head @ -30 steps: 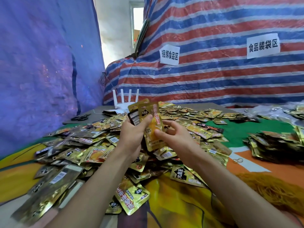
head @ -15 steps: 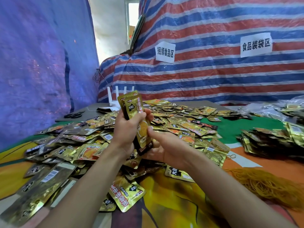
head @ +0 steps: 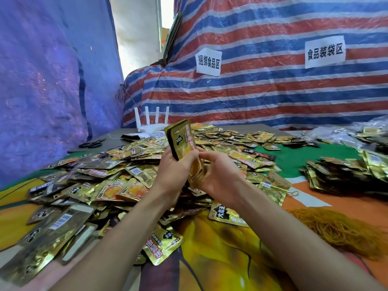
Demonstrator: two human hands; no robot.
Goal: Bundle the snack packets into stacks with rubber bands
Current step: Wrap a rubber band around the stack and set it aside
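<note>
Together, left hand (head: 178, 164) and right hand (head: 218, 175) grip glossy foil packets (head: 183, 139) (flat, rectangular).

packets (head: 130, 185): shiny gold foil, crinkly | stack (head: 182, 141): same glossy foil | bands (head: 340, 229) near right: matt tan rubber | far tarp (head: 273, 91): rough woven plastic, slight sheen | left tarp (head: 42, 80): blue woven plastic, kinda dull | signs (head: 209, 62): plain matt paper | router (head: 151, 124): smooth white plastic | cover (head: 220, 259): smooth printed sheet, cloth or vinyl, can't tell

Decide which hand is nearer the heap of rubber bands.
Right. The right hand is left of and beyond the rubber bands; the left hand, gripping the packet stack, lies farther left.
</note>
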